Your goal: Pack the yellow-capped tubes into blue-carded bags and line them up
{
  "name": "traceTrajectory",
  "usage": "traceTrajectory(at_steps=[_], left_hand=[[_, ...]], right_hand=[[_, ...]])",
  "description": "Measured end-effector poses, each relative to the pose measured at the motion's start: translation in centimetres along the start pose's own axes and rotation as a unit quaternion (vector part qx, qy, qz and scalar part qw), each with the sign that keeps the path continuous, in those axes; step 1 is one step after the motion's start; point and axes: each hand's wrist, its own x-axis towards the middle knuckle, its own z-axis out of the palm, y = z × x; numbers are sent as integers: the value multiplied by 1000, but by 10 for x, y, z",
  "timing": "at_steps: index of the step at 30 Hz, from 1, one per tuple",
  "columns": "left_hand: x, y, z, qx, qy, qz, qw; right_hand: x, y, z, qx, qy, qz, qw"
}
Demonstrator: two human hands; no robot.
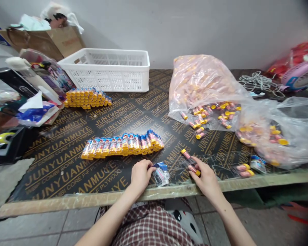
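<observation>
My left hand [143, 174] pinches the edge of some clear plastic sleeves [161, 173] with blue print, near the table's front edge. To its right, my right hand [204, 174] has its thumb and fingers closed on a small tube [194, 169] with pink contents and a yellow cap. A second such tube [185, 153] lies just beyond those fingers. Behind my left hand, a row of tubes in blue printed sleeves [119, 145] stands close together, yellow ends down.
A large clear bag [202, 75] spills unsleeved tubes at the back right, with another bag [269, 136] beside it. More sleeved tubes [88, 97] are stacked before a white basket [113, 73]. Cables [259, 82] and a pink fan [301, 75] stand far right.
</observation>
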Motion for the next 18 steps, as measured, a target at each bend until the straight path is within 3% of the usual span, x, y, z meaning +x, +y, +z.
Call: traceTrajectory(at_steps=[4,8,12,14,18], left_hand=[[-4,0,-1,13,-6,24,1000],[-6,2,-1,12,29,25,999],[-8,3,-2,-118,72,8,990],[-8,2,-3,-263,67,-49,961],[-9,3,-8,-531,41,-176,828]], right_hand=[[0,-7,-3,57,33,5,998],[3,-25,-12,101,79,-9,992],[1,-50,-23,163,100,-51,980],[-4,-62,-24,208,97,-60,971],[-16,-83,-16,293,63,-57,952]])
